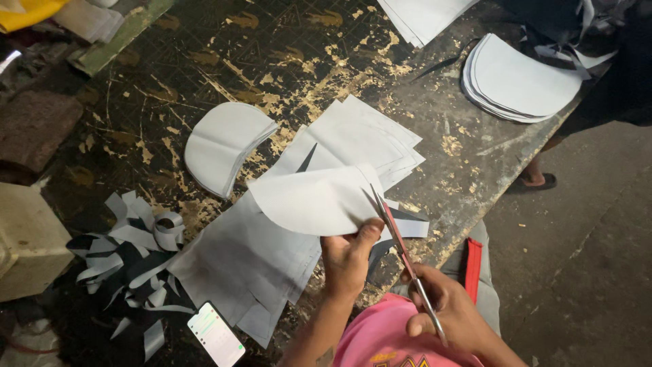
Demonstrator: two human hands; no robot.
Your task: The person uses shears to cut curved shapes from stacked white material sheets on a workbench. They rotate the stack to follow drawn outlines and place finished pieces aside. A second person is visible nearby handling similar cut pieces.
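Head view: I looked down on a scarred dark table (204, 61). My left hand (350, 261) pinched the near edge of a curved grey sheet (312, 200), which lay just beyond that hand, long axis running left to right. My right hand (441, 306) gripped scissors (401, 248), nearer me and right of the sheet, blades angled up-left to touch its right edge. Left of the sheet sat a stack of cut curved pieces (224, 146); offcut strips (129, 258) lay farther left.
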